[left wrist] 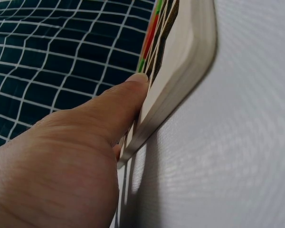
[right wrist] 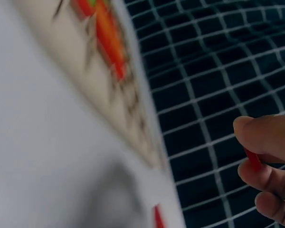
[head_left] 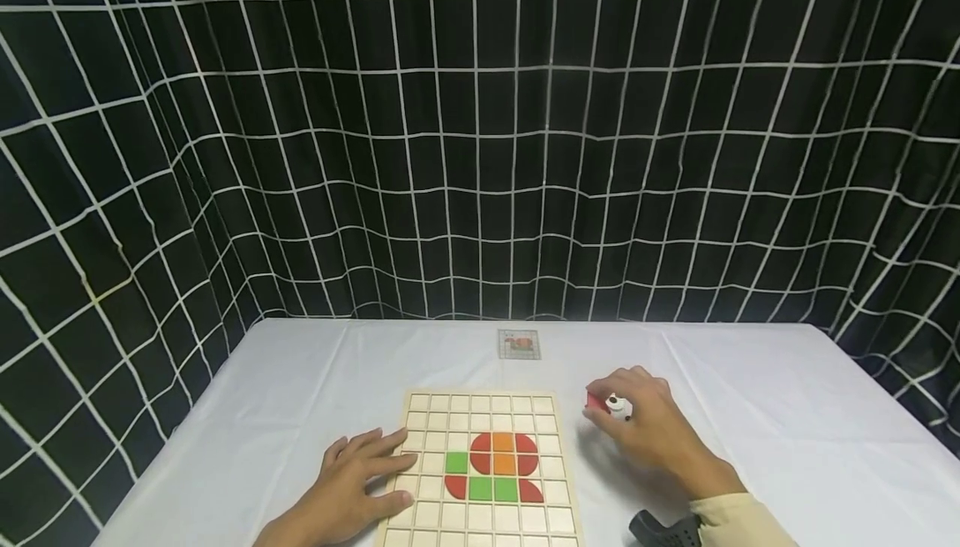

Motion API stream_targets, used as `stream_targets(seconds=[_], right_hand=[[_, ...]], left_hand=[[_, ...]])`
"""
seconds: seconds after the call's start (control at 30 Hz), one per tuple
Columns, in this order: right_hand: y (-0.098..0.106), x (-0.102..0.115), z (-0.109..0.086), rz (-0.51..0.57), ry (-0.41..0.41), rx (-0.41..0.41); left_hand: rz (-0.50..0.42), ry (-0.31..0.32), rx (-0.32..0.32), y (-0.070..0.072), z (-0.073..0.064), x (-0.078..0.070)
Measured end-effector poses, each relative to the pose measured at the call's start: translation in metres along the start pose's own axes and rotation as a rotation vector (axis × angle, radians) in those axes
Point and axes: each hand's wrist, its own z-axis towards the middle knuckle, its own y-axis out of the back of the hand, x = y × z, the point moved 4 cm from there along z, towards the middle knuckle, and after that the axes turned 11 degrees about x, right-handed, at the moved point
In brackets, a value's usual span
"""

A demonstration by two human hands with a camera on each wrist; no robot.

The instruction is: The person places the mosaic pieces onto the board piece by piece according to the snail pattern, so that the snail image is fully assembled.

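Observation:
A pale wooden grid board (head_left: 487, 518) lies on the table with red, orange and green tiles set in its cells. My left hand (head_left: 352, 484) rests on the board's left edge with its fingers spread; in the left wrist view the thumb (left wrist: 128, 92) presses on the rim. To the right of the board, my right hand (head_left: 637, 418) pinches a small red tile (right wrist: 252, 160) between thumb and fingers, raised above the cloth. A white piece with black spots (head_left: 618, 406) shows within the curve of that hand, and I cannot tell whether the hand holds it.
Behind the board lies a small card (head_left: 519, 344) with a picture of a coloured pattern on a grid. A red piece (right wrist: 159, 217) shows at the bottom of the right wrist view. White cloth (head_left: 300, 388) covers the table, and a dark curtain (head_left: 480, 130) with white grid lines surrounds it.

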Motion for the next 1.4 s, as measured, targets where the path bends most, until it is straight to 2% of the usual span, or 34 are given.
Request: stream_targets(seconds=[0.13,0.33,0.6,0.97,1.4], right_hand=[[0.015,0.018,0.009,0.027,0.077,-0.064],[0.033,0.048,0.026,0.052,0.158,-0.096],[0.039,0.082,0.044,0.124,0.216,-0.122],[0.027,0.111,0.064,0.191,0.317,-0.181],[-0.015,0.121,0.080,0.243,0.239,-0.114]], left_hand=[[0.001,-0.008,0.000,0.000,0.000,0.000],[-0.007,-0.017,-0.002,0.000,-0.001,0.000],[-0.006,-0.020,-0.009,0.000,0.000,0.000],[0.008,-0.033,-0.021,0.000,0.000,0.000],[0.022,-0.034,-0.026,0.000,0.000,0.000]])
